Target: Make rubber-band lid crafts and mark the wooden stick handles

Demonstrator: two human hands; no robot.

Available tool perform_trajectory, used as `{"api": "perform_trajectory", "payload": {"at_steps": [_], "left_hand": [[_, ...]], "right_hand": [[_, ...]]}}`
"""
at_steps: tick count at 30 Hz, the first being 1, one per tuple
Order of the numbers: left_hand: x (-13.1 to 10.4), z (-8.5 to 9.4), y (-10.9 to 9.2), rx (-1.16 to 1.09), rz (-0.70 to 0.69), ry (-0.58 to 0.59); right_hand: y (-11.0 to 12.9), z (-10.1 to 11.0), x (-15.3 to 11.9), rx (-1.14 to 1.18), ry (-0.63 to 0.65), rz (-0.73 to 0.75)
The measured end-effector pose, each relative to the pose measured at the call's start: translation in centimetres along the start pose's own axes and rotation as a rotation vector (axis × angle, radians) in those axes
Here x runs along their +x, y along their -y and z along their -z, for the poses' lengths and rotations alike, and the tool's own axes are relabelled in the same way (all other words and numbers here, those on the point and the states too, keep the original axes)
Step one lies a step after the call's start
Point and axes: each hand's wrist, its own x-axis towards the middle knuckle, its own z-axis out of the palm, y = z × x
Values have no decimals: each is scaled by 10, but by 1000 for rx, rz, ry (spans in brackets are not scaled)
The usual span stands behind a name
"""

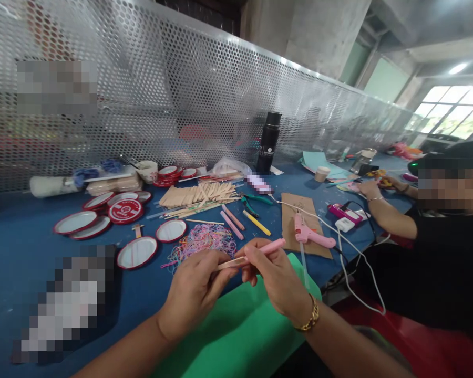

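Note:
Low over the table's front edge, my left hand (pixel 197 281) pinches a pale wooden craft stick (pixel 230 264). My right hand (pixel 275 278), with a gold bracelet at the wrist, is closed round a pink marker (pixel 274 246) whose lower end meets the stick. The exact contact is partly covered by my fingers. Just behind my hands lies a tangle of coloured yarn (pixel 205 242). Beyond it are two more pinkish markers (pixel 232 223), a yellow marker (pixel 257 222) and a heap of craft sticks (pixel 199 194).
Red-rimmed lids (pixel 137 253) cover the left side. A pink glue gun (pixel 311 236) rests on cardboard (pixel 289 210), its white cable trailing right. Pliers (pixel 250 205) and a black bottle (pixel 268 142) stand farther back. A co-worker's arm (pixel 390 212) is at right. Perforated metal (pixel 142 94) borders the table.

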Motion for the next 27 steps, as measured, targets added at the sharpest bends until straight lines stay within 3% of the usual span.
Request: {"api": "perform_trajectory", "payload": {"at_steps": [3, 6, 7, 8, 10, 12, 16, 19, 23, 27], "left_hand": [[3, 0, 0, 19, 49, -35], [8, -1, 0, -10, 220, -137], [10, -1, -1, -37, 268, -162], [11, -2, -2, -75, 301, -176], [10, -3, -4, -153, 325, -185], [8, -5, -5, -205, 337, -196], [1, -8, -8, -304, 374, -148], [0, -10, -11, -366, 404, -86], [0, -11, -15, -456, 429, -63], [-1, -14, -12, -538, 551, -214]], "right_hand": [[10, 25, 1, -64, -238, 88], [32, 58, 2, -65, -381, 210], [38, 65, 1, -86, -445, 310], [43, 68, 0, -145, -439, 341], [44, 62, -5, -285, -309, 293], [37, 45, -9, -382, -99, 299], [15, 9, -9, -309, 104, 308], [6, -1, -7, -276, 108, 287], [10, 6, -3, -369, 94, 303], [21, 32, 26, -628, -2, 347]]}}
